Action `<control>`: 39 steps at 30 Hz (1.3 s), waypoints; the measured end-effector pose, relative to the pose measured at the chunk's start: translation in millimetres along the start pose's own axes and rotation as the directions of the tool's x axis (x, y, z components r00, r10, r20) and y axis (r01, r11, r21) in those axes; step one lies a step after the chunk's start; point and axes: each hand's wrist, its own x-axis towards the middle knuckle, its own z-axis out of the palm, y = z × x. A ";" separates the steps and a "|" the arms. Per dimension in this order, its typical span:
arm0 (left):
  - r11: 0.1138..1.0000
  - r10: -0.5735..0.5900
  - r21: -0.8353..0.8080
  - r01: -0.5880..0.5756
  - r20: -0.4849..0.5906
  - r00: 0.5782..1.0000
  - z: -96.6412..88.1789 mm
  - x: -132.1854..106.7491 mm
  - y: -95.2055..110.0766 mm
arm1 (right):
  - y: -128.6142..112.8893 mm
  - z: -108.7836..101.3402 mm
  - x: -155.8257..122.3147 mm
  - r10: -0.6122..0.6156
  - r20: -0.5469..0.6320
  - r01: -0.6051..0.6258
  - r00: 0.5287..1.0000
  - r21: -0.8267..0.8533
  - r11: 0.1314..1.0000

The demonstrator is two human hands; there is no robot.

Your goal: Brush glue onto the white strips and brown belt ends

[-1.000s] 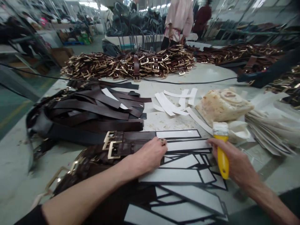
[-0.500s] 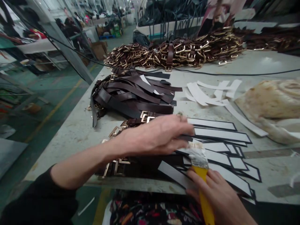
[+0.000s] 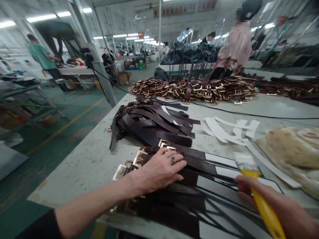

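My left hand (image 3: pixel 161 167) lies palm down on a row of dark brown leather straps (image 3: pixel 199 163), its fingers stretched across them. Gold-coloured buckles (image 3: pixel 139 158) sit at the straps' left ends, beside that hand. Toward the right, pale white strips (image 3: pixel 211 186) with dark edges cover the strap ends. My right hand (image 3: pixel 276 196) is closed around the yellow handle of a flat paintbrush (image 3: pixel 260 202). The bristles point away from me, above the far strap ends; whether they touch anything I cannot tell.
A loose heap of brown straps (image 3: pixel 149 119) lies beyond my left hand, with a long pile of buckled straps (image 3: pixel 194 89) behind it. A black cable (image 3: pixel 224 110) crosses the table. Loose white strips (image 3: pixel 229 129) and a stained cloth-like bundle (image 3: pixel 289 156) lie right. A person (image 3: pixel 236 46) stands beyond.
The view has tilted upward. My left hand has come down flat on the straps, away from the bristles. My right hand has carried the paintbrush to the right.
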 end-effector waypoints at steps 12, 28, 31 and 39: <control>0.967 -0.251 0.000 0.254 0.160 0.955 47.8 86.0 -114.8 | 23.5 36.8 63.8 -0.228 -0.051 0.224 0.972 -0.066 0.972; 0.888 -0.370 -0.184 0.421 0.257 0.893 59.6 50.1 -119.5 | -5.6 58.1 160.0 0.013 0.174 -0.022 0.985 0.048 0.999; 0.895 -0.392 -0.145 0.423 0.200 0.898 59.2 50.8 -123.8 | -8.0 59.8 162.7 0.018 0.193 -0.027 0.981 0.041 0.999; 0.915 -0.342 -0.154 0.373 0.194 0.920 53.5 56.0 -132.7 | -15.2 68.7 174.6 -0.069 0.189 0.063 0.980 0.039 0.997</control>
